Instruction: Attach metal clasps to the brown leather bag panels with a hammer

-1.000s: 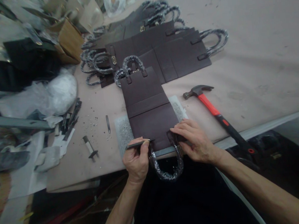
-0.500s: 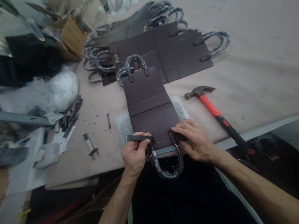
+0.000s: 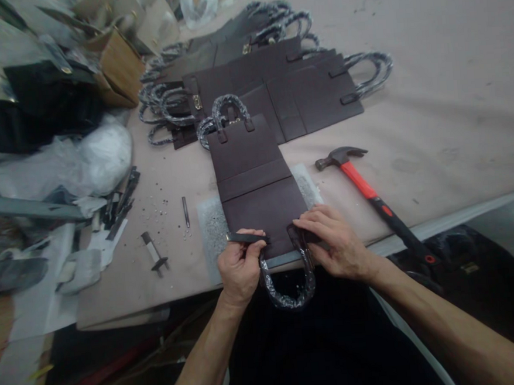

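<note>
A dark brown leather bag panel [image 3: 262, 207] lies lengthwise at the table edge, with a plastic-wrapped handle at each end. My left hand [image 3: 239, 271] is closed, pinching a short dark strap [image 3: 246, 237] between thumb and fingers beside the left end of the near handle [image 3: 290, 301]. That handle loops over the table edge towards me. My right hand [image 3: 337, 242] is closed at the handle's right end, its fingertips on the handle tab. Something dark shows under those fingers; I cannot tell whether it is a second strap. Beneath the panel is a pale speckled slab [image 3: 210, 219].
A claw hammer [image 3: 374, 202] with red and black grip lies at right. A thin metal punch [image 3: 185, 212], a plunger-like tool [image 3: 154, 255] and scattered small rivets lie at left. Behind are stacked bag panels [image 3: 316, 97], a cardboard box [image 3: 120, 64] and plastic bags [image 3: 108, 147].
My left hand has shifted slightly right with the strap, closer to the handle's left end. My right hand stays in nearly the same place. The whole view has moved slightly.
</note>
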The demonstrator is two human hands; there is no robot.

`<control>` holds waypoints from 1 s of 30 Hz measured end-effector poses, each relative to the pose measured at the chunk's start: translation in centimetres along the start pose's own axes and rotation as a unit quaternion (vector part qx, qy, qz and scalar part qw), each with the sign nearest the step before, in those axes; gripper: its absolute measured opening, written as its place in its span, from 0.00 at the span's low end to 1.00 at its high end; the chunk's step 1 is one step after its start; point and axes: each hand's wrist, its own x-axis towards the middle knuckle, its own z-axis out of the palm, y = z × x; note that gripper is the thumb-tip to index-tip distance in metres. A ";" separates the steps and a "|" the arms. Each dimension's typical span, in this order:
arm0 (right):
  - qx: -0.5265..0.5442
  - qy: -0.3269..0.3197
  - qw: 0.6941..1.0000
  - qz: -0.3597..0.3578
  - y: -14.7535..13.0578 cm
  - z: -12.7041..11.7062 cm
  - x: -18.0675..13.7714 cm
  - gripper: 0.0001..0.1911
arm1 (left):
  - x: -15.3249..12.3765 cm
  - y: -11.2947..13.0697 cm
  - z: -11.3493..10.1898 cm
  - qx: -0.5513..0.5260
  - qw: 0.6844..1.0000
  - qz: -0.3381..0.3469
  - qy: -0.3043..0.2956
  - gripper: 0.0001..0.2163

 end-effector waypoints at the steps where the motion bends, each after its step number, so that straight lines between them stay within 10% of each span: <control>1: 0.001 -0.001 1.000 0.001 0.0 0.0 0.0 0.26 | -0.1 -0.1 0.1 0.005 1.000 0.005 0.002 0.06; 30: -0.004 0.019 1.000 0.022 -0.4 -1.4 -0.4 0.23 | 0.9 1.0 0.7 0.114 0.983 0.140 -0.015 0.04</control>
